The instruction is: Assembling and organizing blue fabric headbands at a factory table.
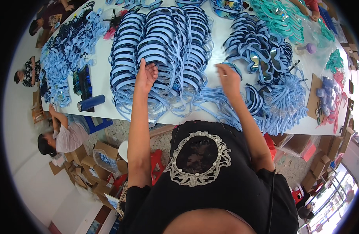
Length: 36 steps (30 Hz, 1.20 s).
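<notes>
My left hand [147, 77] is raised over the front of the middle row of stacked light-blue goggles [158, 41]. Its thumb stands apart from the half-curled fingers, and nothing shows in it. Farther right, my right hand [228, 79] has its fingers bent together, pointing left. A pair of goggles with a blue-green lens [235, 68] lies right behind that hand, partly covered by it; whether the fingers touch it is hidden. Loose light-blue straps [214, 99] spread over the table's front edge between my forearms.
More goggles [261, 58] and a strap bundle [285, 101] lie at right; green goggles [281, 17] are behind. At left are a heap of blue goggles [62, 62] and a dark-blue bottle [91, 103]. Other people [66, 134] sit around the white table [101, 84].
</notes>
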Each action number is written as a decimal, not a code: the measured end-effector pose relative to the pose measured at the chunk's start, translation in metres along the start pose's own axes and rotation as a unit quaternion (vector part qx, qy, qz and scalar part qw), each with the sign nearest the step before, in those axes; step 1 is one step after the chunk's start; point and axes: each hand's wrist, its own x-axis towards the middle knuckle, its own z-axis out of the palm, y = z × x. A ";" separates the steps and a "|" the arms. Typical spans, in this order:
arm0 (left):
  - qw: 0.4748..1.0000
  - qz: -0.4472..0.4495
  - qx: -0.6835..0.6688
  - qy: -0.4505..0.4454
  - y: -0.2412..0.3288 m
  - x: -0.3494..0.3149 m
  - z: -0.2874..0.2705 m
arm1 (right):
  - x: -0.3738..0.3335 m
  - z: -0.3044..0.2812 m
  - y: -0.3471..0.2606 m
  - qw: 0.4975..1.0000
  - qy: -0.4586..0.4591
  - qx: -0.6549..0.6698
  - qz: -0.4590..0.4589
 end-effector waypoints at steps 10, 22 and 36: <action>0.969 -0.032 0.192 -0.155 -0.056 -0.068 0.056 | 0.025 -0.052 0.141 0.980 -0.130 -0.136 0.061; 0.755 0.340 0.541 -0.149 -0.117 -0.077 0.164 | -0.023 -0.049 -0.039 0.943 -0.151 -0.147 -0.257; 0.907 0.252 0.334 -0.047 -0.109 -0.156 0.076 | -0.117 0.098 0.075 0.910 -0.301 -0.205 -0.197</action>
